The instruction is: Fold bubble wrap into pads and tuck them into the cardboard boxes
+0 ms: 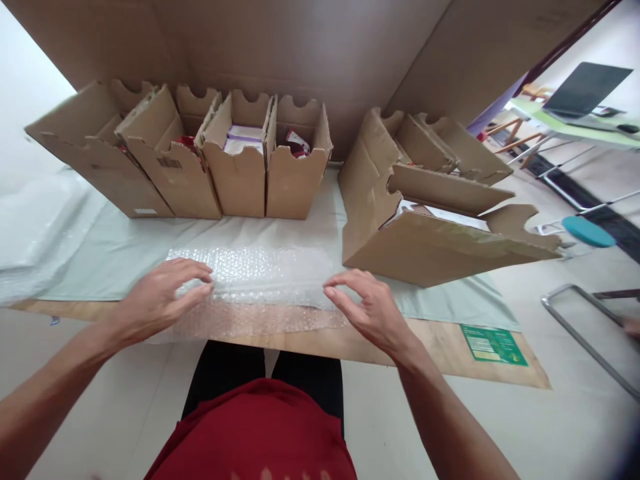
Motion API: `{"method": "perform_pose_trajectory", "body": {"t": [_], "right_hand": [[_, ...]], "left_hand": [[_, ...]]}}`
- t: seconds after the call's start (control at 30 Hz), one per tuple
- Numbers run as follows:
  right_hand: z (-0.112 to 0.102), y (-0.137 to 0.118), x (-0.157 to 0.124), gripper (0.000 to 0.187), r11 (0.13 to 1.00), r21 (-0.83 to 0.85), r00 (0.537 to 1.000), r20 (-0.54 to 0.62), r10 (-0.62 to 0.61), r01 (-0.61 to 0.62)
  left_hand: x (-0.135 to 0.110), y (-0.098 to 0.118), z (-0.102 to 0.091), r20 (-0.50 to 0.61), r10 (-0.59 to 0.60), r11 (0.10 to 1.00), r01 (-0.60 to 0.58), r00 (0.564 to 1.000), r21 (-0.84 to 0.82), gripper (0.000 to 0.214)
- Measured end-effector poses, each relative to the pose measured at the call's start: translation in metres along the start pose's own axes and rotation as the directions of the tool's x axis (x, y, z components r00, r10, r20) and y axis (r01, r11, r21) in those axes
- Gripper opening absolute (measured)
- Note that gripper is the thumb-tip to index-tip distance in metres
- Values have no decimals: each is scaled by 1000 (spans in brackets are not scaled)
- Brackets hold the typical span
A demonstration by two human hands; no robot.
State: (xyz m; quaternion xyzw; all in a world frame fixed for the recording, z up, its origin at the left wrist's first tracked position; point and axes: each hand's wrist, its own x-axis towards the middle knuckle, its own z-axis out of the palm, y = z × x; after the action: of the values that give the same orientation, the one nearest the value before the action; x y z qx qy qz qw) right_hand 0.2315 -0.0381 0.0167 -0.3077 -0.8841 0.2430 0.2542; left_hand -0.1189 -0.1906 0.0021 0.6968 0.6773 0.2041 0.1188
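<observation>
A clear sheet of bubble wrap (pixel 270 273) lies in front of me on the cloth, its near part reaching over the wooden table edge. Over its left part is my left hand (pixel 167 293), thumb and fingers bent together on the plastic. My right hand (pixel 367 307) pinches the sheet near its right end between thumb and fingertips. Between the two hands the wrap lies nearly flat, with a crease running along it. I make out nothing wrapped inside.
Cardboard bins (pixel 240 180) stand in a row behind the wrap, some with packets inside. Another bin (pixel 445 247) with white items stands close by my right hand. More bubble wrap (pixel 40 227) is piled at left. A green label (pixel 493 345) marks the table's right edge.
</observation>
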Motion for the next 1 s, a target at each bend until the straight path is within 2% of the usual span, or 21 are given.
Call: {"method": "perform_pose_trajectory", "body": {"t": [0.07,0.17,0.23,0.3,0.4,0.5,0.6,0.67,0.77,0.83,1.0], "right_hand": [[20,-3,26,16,997,-23,998,12,-67,67],[57,0,49,29,980,-156,979,179,-99,127],[75,7,48,38,954,-260,956,283,-74,150],[84,15,36,44,931,-330,950,309,-48,155],[81,27,14,48,913,-390,965,263,-17,123],[73,37,3,48,900,-419,973,231,-20,118],[71,42,3,46,893,-430,976,213,-46,136],[72,43,4,46,891,-432,977,207,-52,140],[74,45,3,46,888,-437,977,203,-57,143],[74,46,1,46,886,-440,978,197,-66,149],[75,50,4,45,876,-466,987,146,-60,122]], "left_hand": [[21,8,20,43,83,994,-86,996,73,36],[36,10,51,162,139,970,-167,977,177,45],[31,4,64,204,134,956,-181,970,231,49],[21,-6,68,203,127,950,-179,971,257,55],[7,-24,59,134,68,954,-104,989,281,59],[2,-40,41,-58,-98,940,112,994,323,51],[7,-51,22,-202,-326,847,380,923,372,51],[13,-56,14,-218,-415,792,468,883,391,47],[23,-58,10,-163,-427,816,457,890,355,26],[30,-57,11,-160,-408,837,438,899,327,21],[39,-58,11,-300,-373,824,462,878,329,25]]}}
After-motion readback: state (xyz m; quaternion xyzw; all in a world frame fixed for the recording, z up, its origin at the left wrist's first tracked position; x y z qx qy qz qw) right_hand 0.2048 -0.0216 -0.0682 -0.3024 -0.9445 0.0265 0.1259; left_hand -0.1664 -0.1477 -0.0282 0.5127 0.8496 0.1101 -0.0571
